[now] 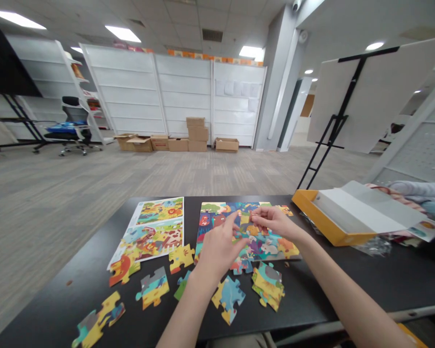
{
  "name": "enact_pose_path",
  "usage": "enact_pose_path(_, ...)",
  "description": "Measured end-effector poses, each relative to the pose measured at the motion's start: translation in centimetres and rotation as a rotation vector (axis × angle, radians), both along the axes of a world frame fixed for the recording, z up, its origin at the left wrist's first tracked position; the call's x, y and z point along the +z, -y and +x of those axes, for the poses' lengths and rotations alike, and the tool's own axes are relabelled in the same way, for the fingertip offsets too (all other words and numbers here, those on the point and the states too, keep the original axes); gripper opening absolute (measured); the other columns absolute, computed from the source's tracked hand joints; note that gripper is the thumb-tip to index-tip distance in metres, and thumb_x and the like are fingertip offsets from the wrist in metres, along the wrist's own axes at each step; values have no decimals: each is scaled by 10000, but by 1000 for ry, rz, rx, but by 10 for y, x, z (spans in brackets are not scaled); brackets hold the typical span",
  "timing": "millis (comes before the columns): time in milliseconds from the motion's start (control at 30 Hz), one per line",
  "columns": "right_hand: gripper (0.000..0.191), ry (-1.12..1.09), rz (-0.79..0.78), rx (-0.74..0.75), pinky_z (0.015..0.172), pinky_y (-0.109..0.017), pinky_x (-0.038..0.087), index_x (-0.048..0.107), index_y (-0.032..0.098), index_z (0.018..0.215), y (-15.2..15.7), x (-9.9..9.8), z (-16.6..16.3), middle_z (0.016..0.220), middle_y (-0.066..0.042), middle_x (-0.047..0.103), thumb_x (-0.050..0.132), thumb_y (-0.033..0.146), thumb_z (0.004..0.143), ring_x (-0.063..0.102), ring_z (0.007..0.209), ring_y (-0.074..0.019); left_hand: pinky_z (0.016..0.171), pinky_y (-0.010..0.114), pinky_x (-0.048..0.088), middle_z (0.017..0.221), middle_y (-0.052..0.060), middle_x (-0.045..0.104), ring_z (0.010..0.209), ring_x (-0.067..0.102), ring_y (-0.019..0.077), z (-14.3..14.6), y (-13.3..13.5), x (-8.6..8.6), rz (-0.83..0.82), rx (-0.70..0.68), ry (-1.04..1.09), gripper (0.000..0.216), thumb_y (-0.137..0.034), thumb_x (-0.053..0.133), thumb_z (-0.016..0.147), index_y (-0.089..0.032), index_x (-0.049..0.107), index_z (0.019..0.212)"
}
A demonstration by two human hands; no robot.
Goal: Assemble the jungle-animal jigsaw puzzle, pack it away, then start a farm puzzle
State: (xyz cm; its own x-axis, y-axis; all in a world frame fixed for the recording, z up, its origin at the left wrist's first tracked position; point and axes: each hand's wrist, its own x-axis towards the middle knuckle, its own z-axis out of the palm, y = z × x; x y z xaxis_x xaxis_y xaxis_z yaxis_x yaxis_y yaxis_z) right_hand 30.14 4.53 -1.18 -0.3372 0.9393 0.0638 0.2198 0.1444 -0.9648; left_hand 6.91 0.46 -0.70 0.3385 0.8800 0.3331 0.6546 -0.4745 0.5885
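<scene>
Black table (pixel 348 280) in a wide office room, with two hands at one jigsaw.

Head view: some eight cardboard boxes (pixel 197 133) line the far white wall, and one easel (pixel 333 125) stands to the right. One puzzle (pixel 268 241) lies mid-table with one printed sheet (pixel 155 224) just beside it on the left. The left hand (pixel 219 246) rests on the puzzle, forefinger stretched out and pressing, the other fingers loosely curled and holding nothing. The right hand (pixel 271 220) has its fingertips drawn together on one piece (pixel 247 218) at the puzzle's upper middle; whether they grip it or only press it cannot be told. About seven loose pieces (pixel 152 288) and one small stack (pixel 268 286) lie nearer the table's front edge. One orange box (pixel 322 222) sits to the right.
</scene>
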Motion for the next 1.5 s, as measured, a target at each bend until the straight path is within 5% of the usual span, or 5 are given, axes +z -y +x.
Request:
enact_pose_path(367, 393, 32, -40, 65, 466, -221, 398, 706, 181, 882, 8, 6, -12, 604, 24, 603, 779, 556, 790, 518, 509, -99, 793, 315, 524, 1142, 48, 742, 988, 727, 235, -10, 4, 9, -32, -44, -202, 648, -388, 691, 887, -290, 421, 1468)
enact_pose_path(800, 378, 125, -46, 158, 505, -216, 436, 712, 180, 902, 8, 11, -9, 683, 6, 656, 778, 536, 796, 570, 584, -112, 719, 328, 508, 906, 83, 761, 878, 737, 294, -7, 11, 8, -49, -47, -401, 521, -678, 671, 801, -204, 619, 1009)
enact_pose_path(1033, 376, 146, -94, 222, 521, -213, 468, 696, 174, 942, 11, 11, -10, 721, 0, 685, 788, 508, 793, 588, 594, -108, 705, 339, 511, 954, 81, 768, 881, 741, 303, -7, 12, 7, -24, -86, -421, 484, -610, 704, 811, -203, 620, 1058)
enact_pose_path(1233, 429, 63, -18, -104, 496, -223, 484, 662, 180, 922, -3, 5, 12, 761, -20, 704, 805, 543, 743, 606, 583, -117, 767, 331, 515, 1099, 73, 762, 1000, 735, 285, -27, 2, 6, -11, -11, -399, 538, -384, 668, 900, -264, 478, 1389)
enact_pose_path(1500, 441, 43, 101, -411, 549, -254, 515, 673, 181, 933, -12, 6, 25, 848, -65, 740, 773, 560, 731, 669, 705, -172, 948, 404, 506, 1220, 109, 688, 1169, 637, 300, -54, -9, 2, -24, -34, -354, 389, -453, 675, 888, -215, 638, 1193)
